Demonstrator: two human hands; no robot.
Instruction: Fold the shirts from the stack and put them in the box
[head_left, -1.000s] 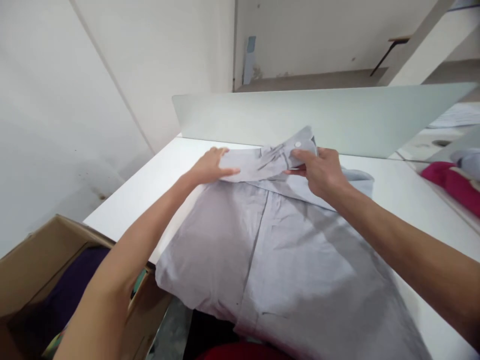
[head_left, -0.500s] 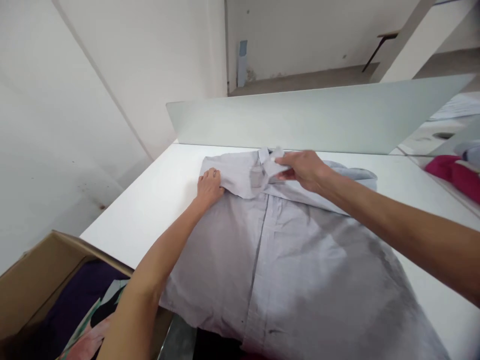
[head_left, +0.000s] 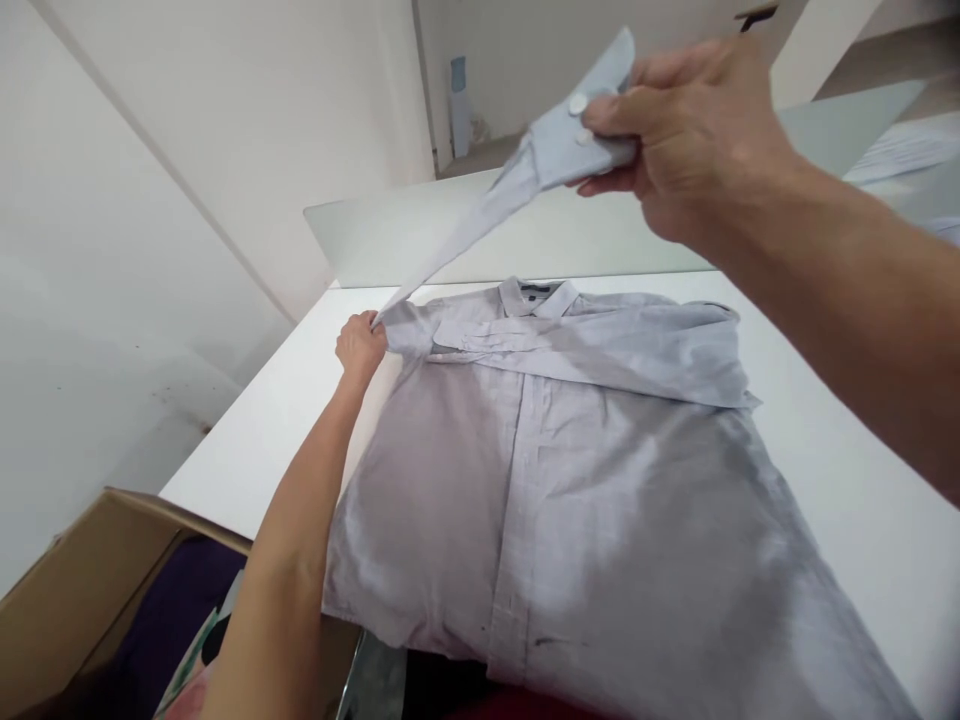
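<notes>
A light grey button-up shirt (head_left: pixel 600 500) lies front side up, its collar (head_left: pixel 536 298) at the far end. My right hand (head_left: pixel 697 130) is raised above it, pinching the buttoned cuff (head_left: pixel 581 135) of one sleeve. That sleeve (head_left: pixel 465 230) stretches in a taut diagonal down to my left hand (head_left: pixel 361 342), whose fingers are closed on it near the shirt's left shoulder. Folded across the chest lies the other sleeve (head_left: pixel 637 350). Low on the front is a small dark mark (head_left: pixel 559 641).
The shirt rests on a white table (head_left: pixel 255 440) with a pale upright panel (head_left: pixel 420 235) along its back edge. A cardboard box (head_left: pixel 82 590) holding dark purple and patterned cloth stands at the lower left. White walls rise at left.
My right hand has lifted the cuff up from the chest and pulled the sleeve taut. My left hand has shifted a little left and up, uncovering the collar.
</notes>
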